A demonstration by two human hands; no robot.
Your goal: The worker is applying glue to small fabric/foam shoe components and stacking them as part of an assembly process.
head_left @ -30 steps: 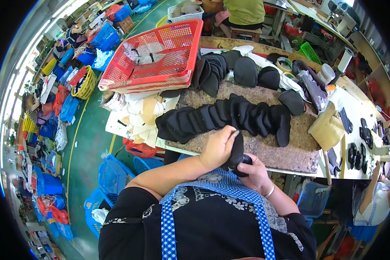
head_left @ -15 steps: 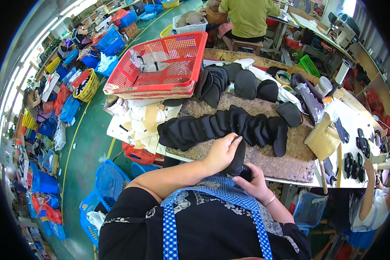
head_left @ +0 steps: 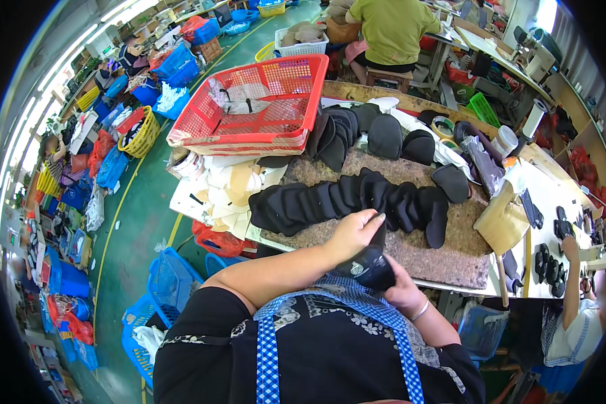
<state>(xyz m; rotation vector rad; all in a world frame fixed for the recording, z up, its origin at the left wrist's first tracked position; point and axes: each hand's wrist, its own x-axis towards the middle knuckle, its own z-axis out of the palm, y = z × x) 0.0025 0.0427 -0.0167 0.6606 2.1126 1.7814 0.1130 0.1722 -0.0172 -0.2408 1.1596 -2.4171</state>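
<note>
Close to my body, a dark insole-shaped piece, a black insole (head_left: 368, 268) with a pale printed mark, is held between both hands. My left hand (head_left: 353, 236) pinches its upper end between thumb and fingers. Lower down, my right hand (head_left: 404, 291) is closed around the other end, its fingers partly hidden. Just beyond my hands, a long overlapping row of black insoles (head_left: 343, 195) lies across a worn brown board (head_left: 461, 259). More rounded black pieces (head_left: 384, 137) are spread along the board's far side.
A red plastic basket (head_left: 249, 145) stands at the left of the table beside pale cut pieces (head_left: 225, 192). Tape rolls (head_left: 443, 126) and a wooden block (head_left: 501, 219) are to the right. Blue crates (head_left: 172, 283) stand on the floor. A co-worker's hand (head_left: 568, 248) handles black sandals at far right.
The insole has turned so that its printed face now shows between my hands. My left hand has shifted slightly. The co-worker's hand at right has moved up to a sandal.
</note>
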